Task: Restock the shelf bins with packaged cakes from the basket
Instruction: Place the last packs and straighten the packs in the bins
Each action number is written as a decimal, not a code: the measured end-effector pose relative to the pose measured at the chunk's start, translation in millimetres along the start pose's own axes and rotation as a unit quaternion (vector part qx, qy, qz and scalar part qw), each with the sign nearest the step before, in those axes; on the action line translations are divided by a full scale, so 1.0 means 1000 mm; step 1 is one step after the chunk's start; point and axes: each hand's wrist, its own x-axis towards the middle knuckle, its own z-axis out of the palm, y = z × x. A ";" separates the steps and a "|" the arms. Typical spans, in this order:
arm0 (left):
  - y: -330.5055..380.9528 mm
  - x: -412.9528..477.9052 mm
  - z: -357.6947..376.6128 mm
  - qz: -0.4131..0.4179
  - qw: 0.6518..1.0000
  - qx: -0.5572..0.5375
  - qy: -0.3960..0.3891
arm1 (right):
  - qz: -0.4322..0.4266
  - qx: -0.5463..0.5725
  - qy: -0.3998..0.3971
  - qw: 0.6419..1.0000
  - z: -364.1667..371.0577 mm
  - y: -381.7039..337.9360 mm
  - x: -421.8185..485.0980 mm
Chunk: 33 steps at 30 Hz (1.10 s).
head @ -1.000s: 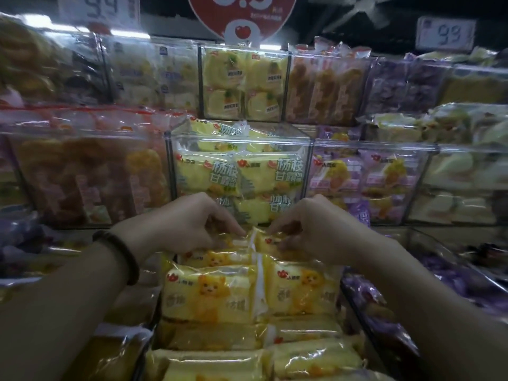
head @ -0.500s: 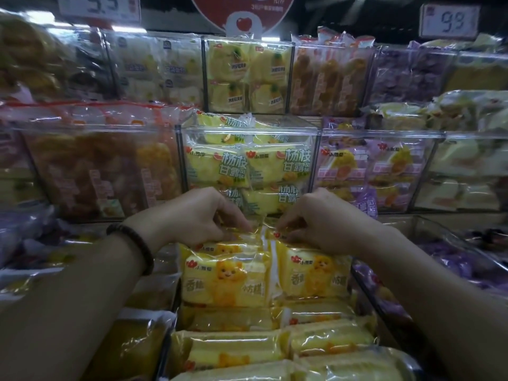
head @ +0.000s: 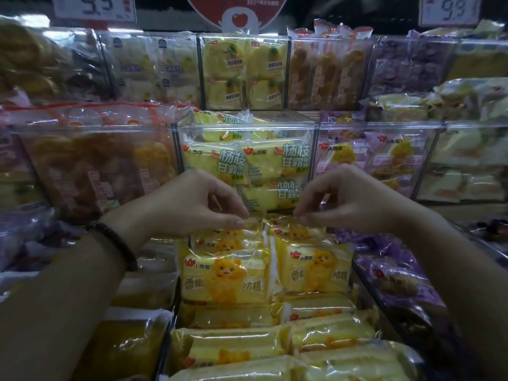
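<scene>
Yellow bear-print packaged cakes [head: 225,276] fill a clear bin [head: 176,303] in front of me, standing in two rows. My left hand [head: 189,204] pinches the top seam of a rear cake pack [head: 228,237] in the left row. My right hand [head: 349,199] pinches the top seam of a rear cake pack [head: 297,231] in the right row. A dark bead bracelet [head: 118,243] circles my left wrist. The basket is not in view.
A clear bin [head: 310,127] of yellow mango-pomelo cakes stands just behind my hands. Purple packs [head: 398,281] lie to the right, orange packs [head: 90,171] to the left. More bins line the upper shelf under 9.9 price signs [head: 94,6].
My hands have drawn slightly apart along the back of the bin, still pinching pack tops. The view has shifted down, so the shelf sits lower in frame.
</scene>
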 end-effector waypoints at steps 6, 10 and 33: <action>0.007 0.000 0.004 -0.013 0.996 0.044 -0.080 | 0.037 0.027 -0.116 0.992 0.007 0.001 0.000; 0.008 -0.001 0.005 -0.031 0.995 0.028 -0.094 | 0.047 0.021 -0.134 0.990 0.010 -0.001 0.000; 0.012 -0.002 0.002 -0.050 0.997 0.049 -0.031 | 0.050 -0.003 -0.073 0.996 0.007 -0.016 -0.001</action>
